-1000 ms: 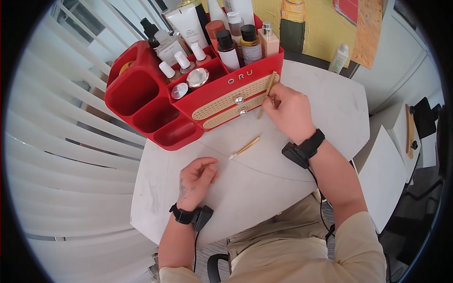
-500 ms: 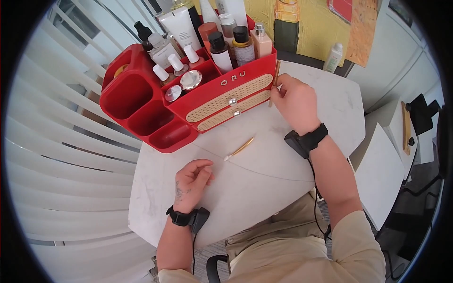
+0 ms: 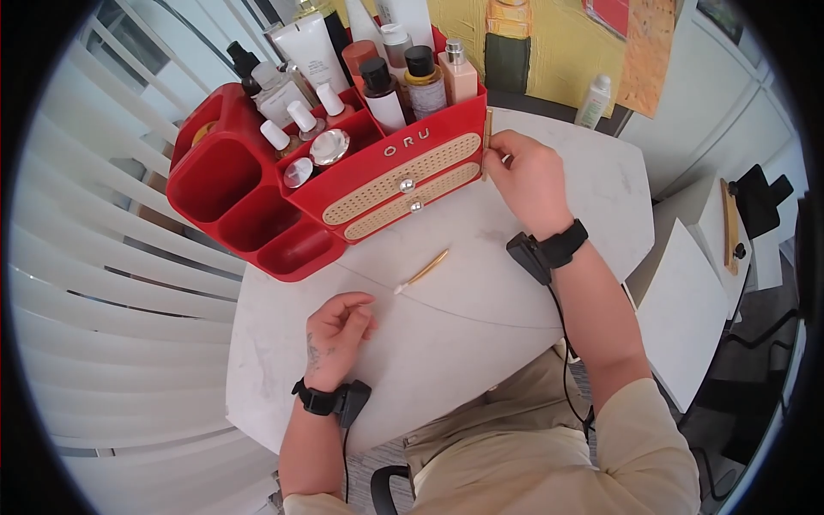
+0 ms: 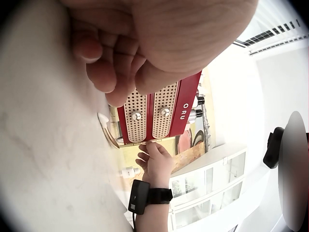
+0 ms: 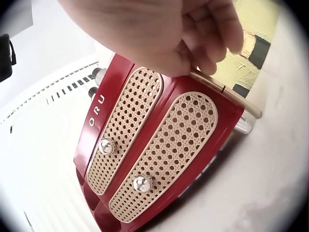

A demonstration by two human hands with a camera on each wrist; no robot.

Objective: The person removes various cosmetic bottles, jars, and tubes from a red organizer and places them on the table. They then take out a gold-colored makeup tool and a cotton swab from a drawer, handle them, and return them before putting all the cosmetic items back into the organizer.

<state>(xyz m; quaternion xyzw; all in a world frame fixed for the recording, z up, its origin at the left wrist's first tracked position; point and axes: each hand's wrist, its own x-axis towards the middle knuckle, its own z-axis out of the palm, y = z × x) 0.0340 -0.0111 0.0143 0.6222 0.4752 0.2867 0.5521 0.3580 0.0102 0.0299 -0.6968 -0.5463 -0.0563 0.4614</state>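
My right hand [image 3: 528, 176] pinches a slim gold pen-like stick [image 5: 241, 102] between thumb and fingers. The stick runs along the right front edge of a red organizer [image 3: 453, 118] lettered ORU, its lower end reaching down near the tabletop. Two woven-front drawers [image 5: 181, 140] with round silver knobs face me. Loosely curled and holding nothing, my left hand [image 3: 337, 335] is at the near left of the table. Between the hands lies a gold-handled brush [image 3: 422, 271] with a white tip, also visible in the left wrist view.
Bottles, tubes and white-capped nail polishes [image 3: 306, 120] crowd the organizer's upper compartments. Its open red cups [image 3: 225, 176] face left. A small white bottle [image 3: 594, 101] stands behind the marbled tabletop [image 3: 481, 296]. White blinds [image 3: 129, 343] hang at the left, and a white cabinet [image 3: 682, 309] is at the right.
My right hand has brought the gold stick from a slant across the drawers' right end to nearly upright along the organizer's right edge. The left hand and the brush keep their places.
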